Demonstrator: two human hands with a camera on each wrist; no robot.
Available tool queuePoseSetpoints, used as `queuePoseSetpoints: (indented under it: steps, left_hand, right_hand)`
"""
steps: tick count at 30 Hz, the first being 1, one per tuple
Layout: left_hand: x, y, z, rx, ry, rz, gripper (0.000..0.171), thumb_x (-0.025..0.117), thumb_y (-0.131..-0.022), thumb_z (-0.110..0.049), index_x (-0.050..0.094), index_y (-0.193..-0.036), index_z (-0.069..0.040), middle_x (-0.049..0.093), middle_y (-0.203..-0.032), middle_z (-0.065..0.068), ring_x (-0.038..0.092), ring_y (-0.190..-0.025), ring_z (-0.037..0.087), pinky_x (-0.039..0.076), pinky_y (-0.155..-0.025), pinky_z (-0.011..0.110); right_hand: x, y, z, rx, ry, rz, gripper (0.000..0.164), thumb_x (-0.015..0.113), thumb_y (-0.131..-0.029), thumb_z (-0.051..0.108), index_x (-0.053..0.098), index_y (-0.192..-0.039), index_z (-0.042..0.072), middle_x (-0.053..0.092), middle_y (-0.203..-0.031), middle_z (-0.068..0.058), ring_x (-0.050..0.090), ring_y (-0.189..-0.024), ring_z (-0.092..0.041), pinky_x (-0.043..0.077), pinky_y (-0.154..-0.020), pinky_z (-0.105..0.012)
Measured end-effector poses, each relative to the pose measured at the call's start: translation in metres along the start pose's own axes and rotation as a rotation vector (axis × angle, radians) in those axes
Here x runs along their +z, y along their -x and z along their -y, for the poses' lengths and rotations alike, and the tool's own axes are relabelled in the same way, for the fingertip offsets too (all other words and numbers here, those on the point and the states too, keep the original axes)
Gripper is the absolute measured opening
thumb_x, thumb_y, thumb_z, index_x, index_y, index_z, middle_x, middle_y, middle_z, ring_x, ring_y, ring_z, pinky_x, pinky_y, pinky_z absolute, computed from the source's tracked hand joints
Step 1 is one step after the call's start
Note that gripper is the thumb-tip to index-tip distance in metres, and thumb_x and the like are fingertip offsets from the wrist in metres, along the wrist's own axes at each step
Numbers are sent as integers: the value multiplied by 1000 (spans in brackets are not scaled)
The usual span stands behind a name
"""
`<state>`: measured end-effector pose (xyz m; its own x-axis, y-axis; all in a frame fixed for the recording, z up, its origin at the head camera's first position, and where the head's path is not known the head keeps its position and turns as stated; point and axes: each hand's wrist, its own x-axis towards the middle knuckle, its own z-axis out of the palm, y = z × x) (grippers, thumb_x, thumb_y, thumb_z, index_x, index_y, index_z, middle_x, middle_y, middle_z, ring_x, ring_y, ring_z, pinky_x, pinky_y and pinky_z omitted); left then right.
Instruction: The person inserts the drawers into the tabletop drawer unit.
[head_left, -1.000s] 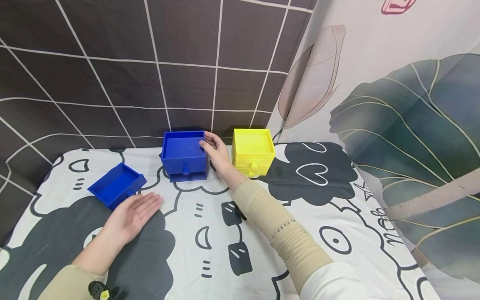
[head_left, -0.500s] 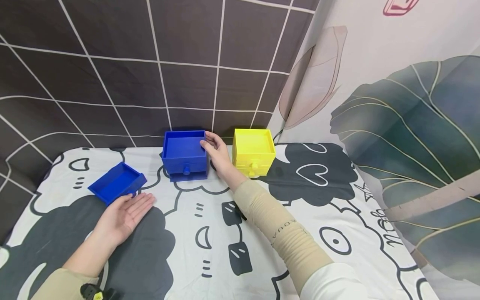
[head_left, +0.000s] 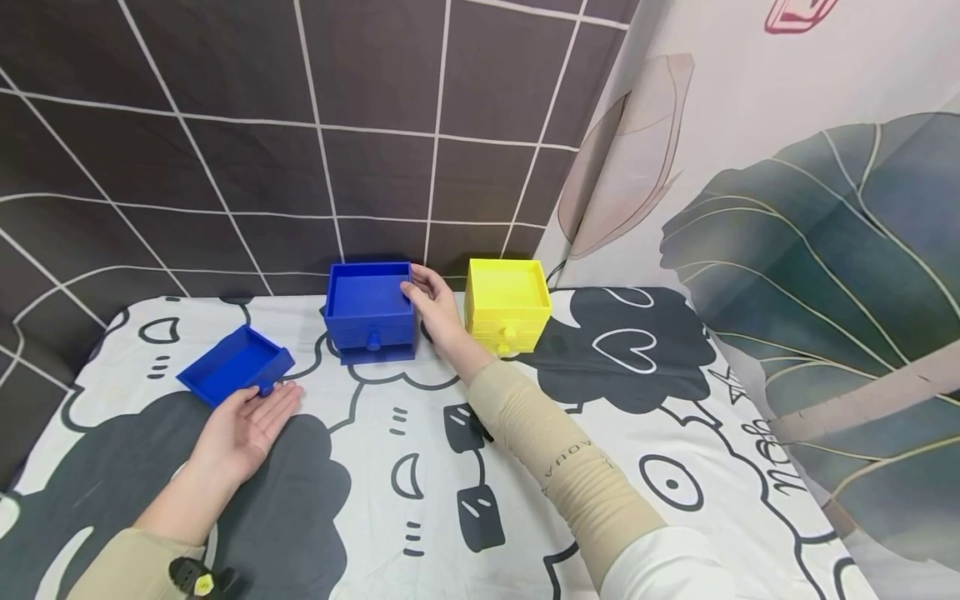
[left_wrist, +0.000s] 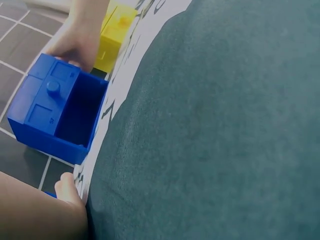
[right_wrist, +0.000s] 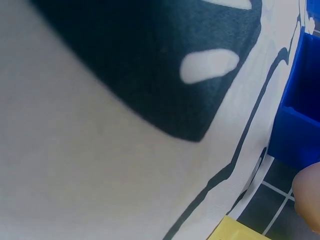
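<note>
A blue drawer cabinet (head_left: 371, 304) stands at the back of the cloth-covered surface, its lower slot (left_wrist: 82, 112) hollow in the left wrist view. My right hand (head_left: 437, 308) grips the cabinet's right wall, thumb over the rim. To the left lies a loose blue drawer (head_left: 236, 364), turned at an angle, its round knob (head_left: 266, 388) facing me. Palm up, my left hand (head_left: 243, 429) lies by the drawer's front with straight fingers; the knob sits between thumb and fingers. Whether the hand touches it I cannot tell.
A yellow drawer cabinet (head_left: 507, 304) stands just right of my right hand. Behind both cabinets rises a dark gridded curtain (head_left: 375, 175). The white cloth (head_left: 540, 517) bears black cartoon prints. A pale leaf-patterned sheet (head_left: 840, 250) hangs on the right.
My left hand has shifted left and slightly away from me, bringing the thumb and fingers around the drawer's knob. The right hand and the cabinets have stayed in place.
</note>
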<state>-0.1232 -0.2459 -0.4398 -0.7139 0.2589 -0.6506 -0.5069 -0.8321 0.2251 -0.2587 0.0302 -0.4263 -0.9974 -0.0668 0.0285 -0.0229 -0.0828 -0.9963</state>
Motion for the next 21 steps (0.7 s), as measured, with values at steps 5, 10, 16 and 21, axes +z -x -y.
queuePoseSetpoints:
  steps: [5,10,16,21]
  left_hand:
    - [2,-1,1,-3,22,-26,54,48,-114,-33,22,-161,-37,80,-99,12,80,-99,24,37,-125,23]
    - [2,-2,2,-5,49,-41,43,53,-112,-33,38,-152,-32,80,-98,13,80,-98,24,40,-123,23]
    - [1,-1,1,-2,116,-84,27,57,-109,-37,57,-132,-22,81,-99,11,80,-97,21,46,-118,20]
    - [0,0,0,17,123,-95,26,57,-108,-39,60,-125,-19,81,-98,9,81,-95,20,51,-113,21]
  right_hand:
    - [0,0,0,-1,-2,-6,47,61,-106,9,52,-151,-2,55,-155,-21,53,-144,-35,45,-126,-41]
    - [-1,1,0,-3,-4,-13,47,61,-106,10,53,-150,-2,55,-155,-21,53,-143,-35,45,-126,-42]
    - [0,-1,-3,-9,-11,-2,47,60,-106,9,52,-151,-2,55,-155,-22,53,-143,-35,46,-125,-41]
    - [0,-2,-3,-15,-10,2,47,60,-106,9,52,-151,-2,55,-154,-22,53,-143,-36,46,-126,-41]
